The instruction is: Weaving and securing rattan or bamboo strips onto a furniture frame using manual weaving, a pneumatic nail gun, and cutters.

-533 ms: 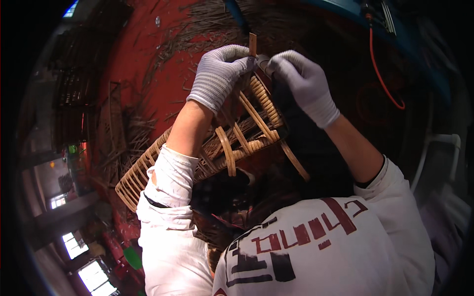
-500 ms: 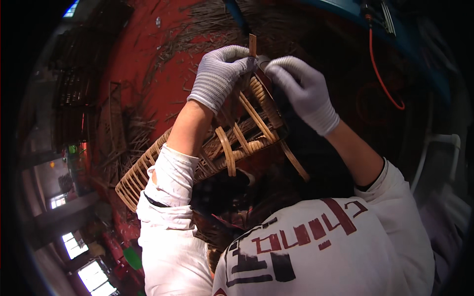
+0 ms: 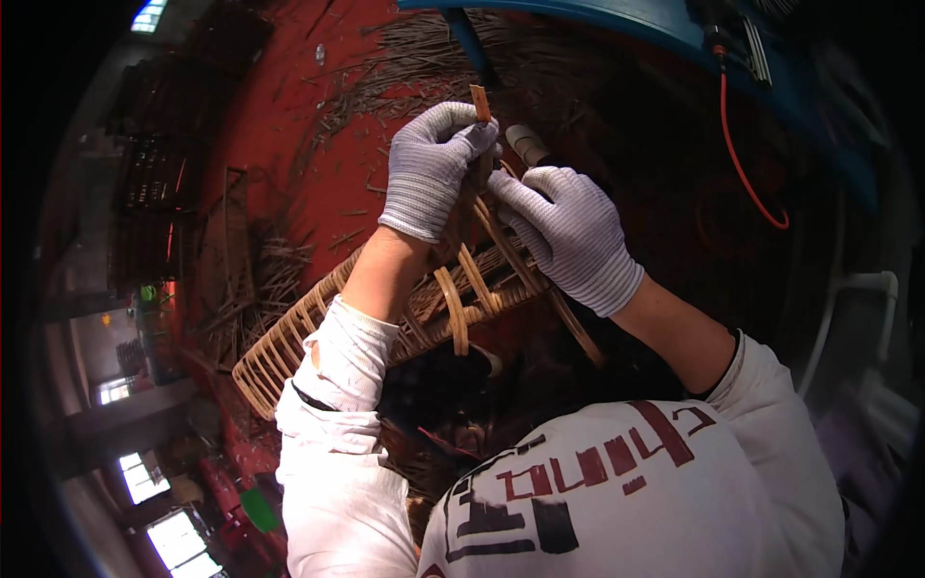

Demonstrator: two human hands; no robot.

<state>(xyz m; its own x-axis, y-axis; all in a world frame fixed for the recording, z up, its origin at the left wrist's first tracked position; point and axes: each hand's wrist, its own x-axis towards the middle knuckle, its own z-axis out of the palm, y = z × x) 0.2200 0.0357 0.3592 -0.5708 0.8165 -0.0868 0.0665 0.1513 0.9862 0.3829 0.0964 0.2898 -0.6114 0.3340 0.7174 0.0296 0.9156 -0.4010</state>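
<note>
A long basket-like frame of woven rattan [image 3: 258, 383] lies slanted in front of me, its ribbed side toward the lower left. Both my hands wear pale striped gloves and meet over its upper right end. My left hand [image 3: 424, 173] is closed on a flat rattan strip [image 3: 481, 103], whose end sticks up past the thumb. Just to the right, my right hand [image 3: 570, 231] has its fingers curled in against the frame's end; whatever they pinch is hidden. Loose strips cross the frame, one bent over its near edge [image 3: 453, 313] and one hanging past it [image 3: 575, 332].
Piles of cut strips [image 3: 448, 53] lie on the red floor [image 3: 308, 144]. A blue bench [image 3: 588, 12] with a red hose [image 3: 729, 130] stands at the far right. A shoe [image 3: 526, 144] shows beyond my hands. Dark stacked racks [image 3: 149, 183] line the left.
My right hand has come down and left, its fingers now against the frame's end beside my left hand. The upright strip shows lower and tilts slightly left. The view has shifted a little.
</note>
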